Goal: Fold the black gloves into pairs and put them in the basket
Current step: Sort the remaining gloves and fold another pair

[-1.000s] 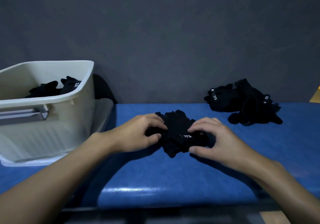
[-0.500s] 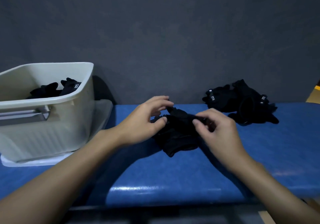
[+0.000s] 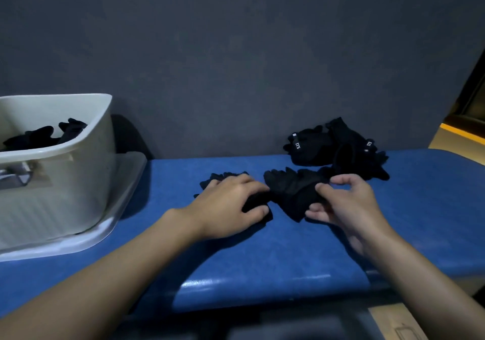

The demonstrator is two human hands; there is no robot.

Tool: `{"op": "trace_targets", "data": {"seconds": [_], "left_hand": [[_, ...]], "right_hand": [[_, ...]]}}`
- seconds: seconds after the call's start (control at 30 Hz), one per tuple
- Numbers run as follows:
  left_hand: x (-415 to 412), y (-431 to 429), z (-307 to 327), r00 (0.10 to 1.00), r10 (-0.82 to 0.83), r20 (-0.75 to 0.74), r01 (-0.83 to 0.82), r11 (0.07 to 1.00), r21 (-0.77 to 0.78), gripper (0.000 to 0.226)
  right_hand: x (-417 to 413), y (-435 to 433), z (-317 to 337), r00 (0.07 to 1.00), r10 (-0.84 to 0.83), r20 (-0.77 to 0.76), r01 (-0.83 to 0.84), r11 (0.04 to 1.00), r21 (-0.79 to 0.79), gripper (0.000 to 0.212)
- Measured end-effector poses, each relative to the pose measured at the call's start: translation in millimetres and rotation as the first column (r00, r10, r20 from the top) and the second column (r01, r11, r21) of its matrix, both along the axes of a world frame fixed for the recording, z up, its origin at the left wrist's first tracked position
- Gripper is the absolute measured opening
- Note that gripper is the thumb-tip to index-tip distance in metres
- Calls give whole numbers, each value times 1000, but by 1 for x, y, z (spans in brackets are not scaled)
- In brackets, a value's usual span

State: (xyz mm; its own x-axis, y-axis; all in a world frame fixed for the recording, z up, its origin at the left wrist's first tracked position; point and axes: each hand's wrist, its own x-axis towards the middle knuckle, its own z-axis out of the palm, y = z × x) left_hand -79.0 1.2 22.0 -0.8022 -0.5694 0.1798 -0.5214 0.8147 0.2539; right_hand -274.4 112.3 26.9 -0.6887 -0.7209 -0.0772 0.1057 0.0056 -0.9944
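So my left hand (image 3: 228, 205) is pressing flat on one glove (image 3: 223, 176) while my right hand (image 3: 346, 203) pinches the second glove (image 3: 291, 192) just beside it, basket (image 3: 86, 171) way off left.

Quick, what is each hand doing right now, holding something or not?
Left hand: open, fingers laid over the left glove, pressing it down.
Right hand: closed, pinching the right glove.
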Motion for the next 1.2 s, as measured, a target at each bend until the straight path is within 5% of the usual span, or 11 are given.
{"op": "trace_targets", "data": {"seconds": [0.1, 0.2, 0.27, 0.4, 0.57, 0.67, 0.93, 1.2], "left_hand": [[-1, 3, -5, 989, -15, 145, 19, 1000, -25, 50], [1, 3, -5, 982, -39, 187, 44, 999, -20, 50], [4, 0, -3, 972, -68, 224, 72, 997, -11, 47], [12, -4, 9, 959, -92, 268, 95, 995, 1, 43], [1, 14, 9, 992, -62, 110, 74, 991, -110, 52], [-11, 23, 0, 981, -58, 183, 88, 983, -158, 56], [-17, 23, -3, 964, -15, 265, 58, 986, -155, 53], [-32, 14, 4, 998, -65, 7, 66, 995, -75, 48]], "right_hand": [[-11, 8, -7, 955, 55, -292, 9, 977, 214, 30], [-19, 14, -13, 732, 69, -677, 119, 967, 227, 23], [-21, 18, -14, 608, 113, -786, 50, 983, 179, 21], [-24, 22, -22, 470, 275, -838, -105, 961, 256, 27], [-26, 22, -30, 429, 352, -832, -177, 936, 304, 32], [-23, 22, -29, 460, 318, -829, -219, 945, 241, 29], [-29, 30, -35, 245, 357, -901, -184, 930, 318, 27], [-35, 33, -33, 197, 332, -922, -180, 937, 299, 21]]}}
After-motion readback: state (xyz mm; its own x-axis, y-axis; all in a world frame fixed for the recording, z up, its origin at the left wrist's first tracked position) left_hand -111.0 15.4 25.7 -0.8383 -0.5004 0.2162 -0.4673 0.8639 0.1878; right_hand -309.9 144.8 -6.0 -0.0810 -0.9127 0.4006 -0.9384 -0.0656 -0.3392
